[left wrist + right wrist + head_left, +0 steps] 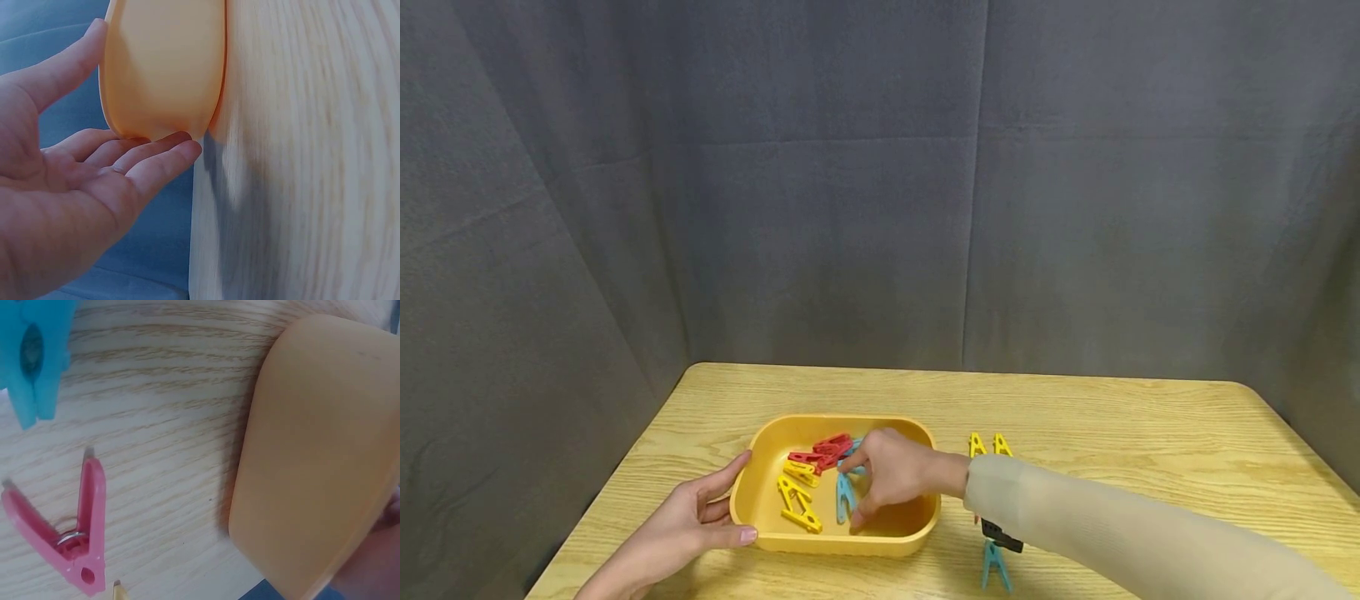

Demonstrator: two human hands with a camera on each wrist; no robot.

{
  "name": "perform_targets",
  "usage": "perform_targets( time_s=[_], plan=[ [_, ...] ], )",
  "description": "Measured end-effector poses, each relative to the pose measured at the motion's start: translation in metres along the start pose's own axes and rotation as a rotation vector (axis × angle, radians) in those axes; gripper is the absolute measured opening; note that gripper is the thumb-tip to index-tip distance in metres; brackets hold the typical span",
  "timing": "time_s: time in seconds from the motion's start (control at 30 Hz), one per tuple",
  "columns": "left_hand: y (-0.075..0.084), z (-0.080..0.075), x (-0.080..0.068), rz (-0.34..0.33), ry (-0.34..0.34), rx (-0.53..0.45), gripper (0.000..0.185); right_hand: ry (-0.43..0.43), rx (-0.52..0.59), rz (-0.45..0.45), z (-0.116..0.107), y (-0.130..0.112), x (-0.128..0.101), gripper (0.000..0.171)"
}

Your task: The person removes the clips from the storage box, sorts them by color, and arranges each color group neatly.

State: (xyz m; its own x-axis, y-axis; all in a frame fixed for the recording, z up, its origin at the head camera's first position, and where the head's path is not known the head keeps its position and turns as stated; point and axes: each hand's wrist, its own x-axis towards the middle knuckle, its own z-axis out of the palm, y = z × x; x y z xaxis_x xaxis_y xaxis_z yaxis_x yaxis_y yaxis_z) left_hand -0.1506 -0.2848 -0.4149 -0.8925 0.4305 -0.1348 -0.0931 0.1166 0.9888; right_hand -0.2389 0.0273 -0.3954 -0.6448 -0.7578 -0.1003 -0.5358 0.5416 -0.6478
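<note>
Right hand (887,479) curls on a blue clothespin (846,493) inside the yellow tray (917,521), frame's lower centre; left hand (700,521), fingers straight, braces it. Better lift straight up.

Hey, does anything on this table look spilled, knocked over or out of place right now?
Nothing looks spilled or damaged. The pegs lie loose in the yellow tray, with a few more on the table right of it: two yellow pegs, a blue peg and a pink peg.
</note>
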Motion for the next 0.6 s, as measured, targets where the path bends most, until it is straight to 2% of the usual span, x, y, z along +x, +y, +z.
perform_targets(
  time_s=[0.6],
  plan=[
    [0.000, -0.001, 0.001, 0.006, -0.005, 0.006, 0.102, 0.065, 0.072, -0.081, -0.028, -0.009, -0.029, 0.056]
  ],
)
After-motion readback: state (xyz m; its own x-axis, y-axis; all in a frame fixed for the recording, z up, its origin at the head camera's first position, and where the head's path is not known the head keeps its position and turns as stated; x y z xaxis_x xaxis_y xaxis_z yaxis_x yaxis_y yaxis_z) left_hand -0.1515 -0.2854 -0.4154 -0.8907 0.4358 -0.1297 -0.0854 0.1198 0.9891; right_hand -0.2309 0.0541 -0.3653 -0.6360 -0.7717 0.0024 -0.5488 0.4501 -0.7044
